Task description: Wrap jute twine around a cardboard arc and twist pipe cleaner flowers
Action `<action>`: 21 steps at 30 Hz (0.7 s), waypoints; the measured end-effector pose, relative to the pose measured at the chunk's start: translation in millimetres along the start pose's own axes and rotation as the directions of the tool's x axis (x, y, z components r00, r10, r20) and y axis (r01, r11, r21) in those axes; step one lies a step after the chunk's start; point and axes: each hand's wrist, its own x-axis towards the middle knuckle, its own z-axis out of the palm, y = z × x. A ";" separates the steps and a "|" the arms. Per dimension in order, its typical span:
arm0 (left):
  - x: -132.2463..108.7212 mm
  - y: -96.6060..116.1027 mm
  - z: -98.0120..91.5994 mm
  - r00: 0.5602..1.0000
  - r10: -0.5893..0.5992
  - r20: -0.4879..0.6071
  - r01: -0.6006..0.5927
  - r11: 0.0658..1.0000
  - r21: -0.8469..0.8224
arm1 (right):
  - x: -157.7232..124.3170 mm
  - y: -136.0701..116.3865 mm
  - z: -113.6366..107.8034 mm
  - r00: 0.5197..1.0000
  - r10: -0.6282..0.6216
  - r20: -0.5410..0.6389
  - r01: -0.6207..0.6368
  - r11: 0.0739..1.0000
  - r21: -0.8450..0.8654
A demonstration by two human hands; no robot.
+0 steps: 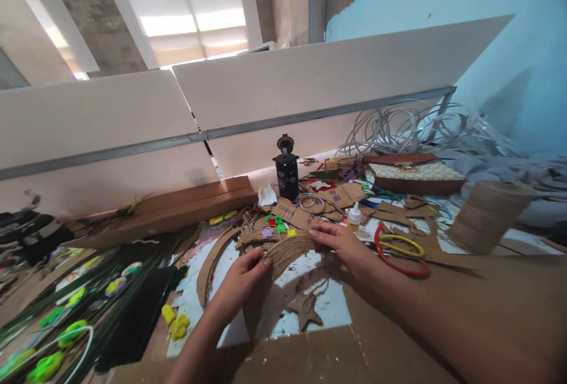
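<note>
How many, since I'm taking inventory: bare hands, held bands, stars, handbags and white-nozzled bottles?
Bare hands: 2 (left hand, right hand)
Twine-wrapped band: 1
Star: 1
Handbag: 1
White-nozzled bottle: 1
Total: 6

"CHINA" on cardboard (290, 214), other characters (334, 196) (unclear)

The one view looks from the person's head, forward and down across a brown cardboard-covered counter (509, 289). The bare left hand (248, 275) and bare right hand (343, 245) sit close to the lens, below mid-height; well beyond them, long white panels (332, 77) slant upward rightward, beneath a bright white-framed window (190, 15).
</note>
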 end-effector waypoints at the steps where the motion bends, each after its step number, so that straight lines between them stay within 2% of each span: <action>1: 0.8 -1.0 -1.0 1.000 0.017 0.019 -0.018 0.999 0.030 | 0.2 0.9 -0.1 0.999 -0.013 0.031 0.014 0.999 -0.045; 5: 0.2 -0.4 -0.2 0.998 0.046 0.040 -0.049 0.996 0.076 | -0.7 4.4 1.1 0.990 -0.020 0.143 0.037 0.992 -0.121; 10: -2.2 4.2 -0.2 0.993 0.016 -0.114 -0.017 1.000 -0.006 | 0.2 4.8 0.6 0.995 0.010 0.097 0.000 0.995 -0.100; 16: -2.2 5.9 -3.0 0.948 0.038 -0.315 -0.054 0.998 -0.041 | 1.5 6.1 -0.7 0.997 -0.004 0.071 0.009 0.998 -0.069; 18: -2.5 7.4 -2.3 0.950 0.060 -0.307 -0.071 0.997 -0.027 | 1.1 6.6 -0.6 0.998 -0.019 0.067 0.024 0.997 -0.078; 21: -2.7 10.1 0.6 0.968 0.079 -0.240 -0.083 0.996 -0.009 | 0.1 7.9 0.3 0.996 -0.030 0.083 0.038 0.996 -0.087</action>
